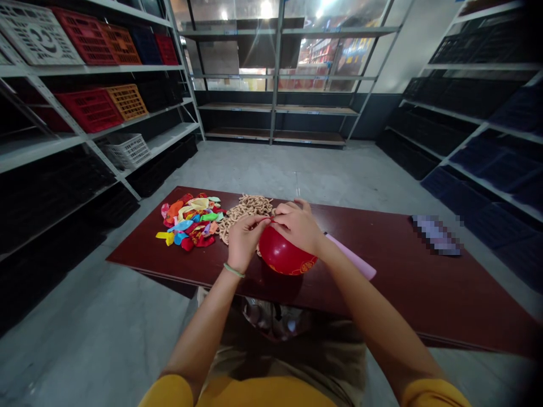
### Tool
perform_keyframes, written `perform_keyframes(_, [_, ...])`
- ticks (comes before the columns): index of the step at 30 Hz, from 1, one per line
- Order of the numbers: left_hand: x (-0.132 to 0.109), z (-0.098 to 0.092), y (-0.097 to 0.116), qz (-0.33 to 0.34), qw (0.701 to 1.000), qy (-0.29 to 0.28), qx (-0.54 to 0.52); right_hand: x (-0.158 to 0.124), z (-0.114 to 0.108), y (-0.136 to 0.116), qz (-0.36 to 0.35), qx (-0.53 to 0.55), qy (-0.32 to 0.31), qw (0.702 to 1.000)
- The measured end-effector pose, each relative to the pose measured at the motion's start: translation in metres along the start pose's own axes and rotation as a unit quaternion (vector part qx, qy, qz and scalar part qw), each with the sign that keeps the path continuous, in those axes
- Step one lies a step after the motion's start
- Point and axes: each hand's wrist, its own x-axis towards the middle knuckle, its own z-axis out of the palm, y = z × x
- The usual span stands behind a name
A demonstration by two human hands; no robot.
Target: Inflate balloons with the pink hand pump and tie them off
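Observation:
A blown-up red balloon (283,253) with a gold print hangs just over the table, its neck up at my fingertips. With thumb and fingers, my left hand (245,240) pinches the neck from the left. My right hand (299,223) is on the neck and upper side of the balloon, fingers curled in; its fingertips partly cover the neck. Behind my left hand lies a heap of beige, cord-like pieces (244,210). Left of that is a pile of flat balloons (193,220) in many colours. A pink tube-like pump (352,257) rests beside my right forearm.
The dark red table (407,282) spans the front, with a pixelated flat item (436,234) at its right end. Shelves with plastic crates (91,107) stand left; a metal rack (275,107) stands behind, and shelves with dark crates (466,102) stand right.

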Motion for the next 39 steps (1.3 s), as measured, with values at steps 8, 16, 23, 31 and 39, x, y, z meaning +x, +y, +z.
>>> perform_keyframes(8, [0.01, -0.01, -0.001, 0.031, 0.994, -0.08, 0.061, -0.003, 0.0, -0.001, -0.001, 0.016, -0.006, 1.0])
perform_keyframes(16, [0.008, 0.012, -0.01, 0.103, 0.991, -0.085, 0.023, -0.013, -0.006, 0.019, 0.058, 0.191, 0.023, 0.979])
perform_keyframes(23, [0.01, 0.014, -0.005, 0.192, 0.97, -0.138, 0.061, -0.005, -0.022, 0.025, 0.095, 0.248, 0.022, 0.964])
perform_keyframes(31, [0.005, 0.012, -0.011, 0.26, 0.951, -0.138, 0.095, -0.003, -0.019, 0.023, 0.102, 0.253, -0.012, 0.962])
perform_keyframes(39, [0.005, 0.017, -0.01, 0.254, 0.957, -0.109, 0.091, -0.008, -0.011, 0.027, 0.079, 0.295, 0.003, 0.952])
